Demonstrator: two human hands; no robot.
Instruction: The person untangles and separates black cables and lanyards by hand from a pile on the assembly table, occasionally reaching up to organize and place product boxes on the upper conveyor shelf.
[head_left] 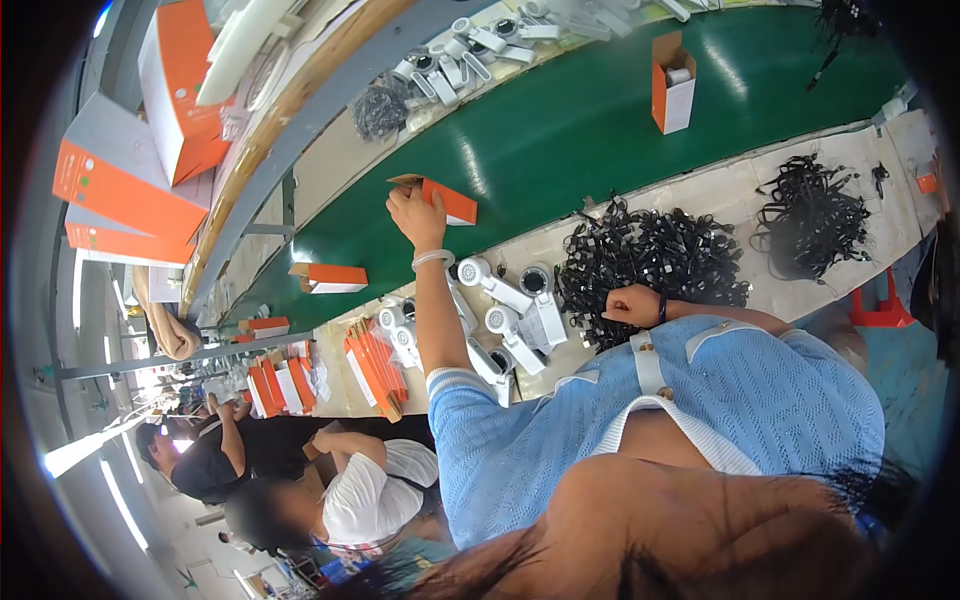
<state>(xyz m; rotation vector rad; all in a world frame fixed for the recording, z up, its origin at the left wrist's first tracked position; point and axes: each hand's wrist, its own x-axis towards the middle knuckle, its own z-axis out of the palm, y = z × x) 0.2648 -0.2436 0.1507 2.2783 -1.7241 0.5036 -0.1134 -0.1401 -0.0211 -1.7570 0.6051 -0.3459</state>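
Observation:
On the green conveyor belt, my left hand [416, 214] grips the open flap end of an orange and white box [452, 203]. My right hand [632, 305] is closed over the near side of a pile of black cables [655, 250]; anything inside its curled fingers is hidden. Between my arms, white handheld devices with round heads [510, 325] lie on the pale work surface, some in clear plastic.
More boxes stand on the belt [560, 140], one upright [673, 85], another lower left [335, 279]. A second cable pile [812, 218] lies right. Flat orange boxes [375, 370] are left, below a shelf edge [262, 130]. Co-workers [365, 490] are lower left; a red stool [882, 302] is right.

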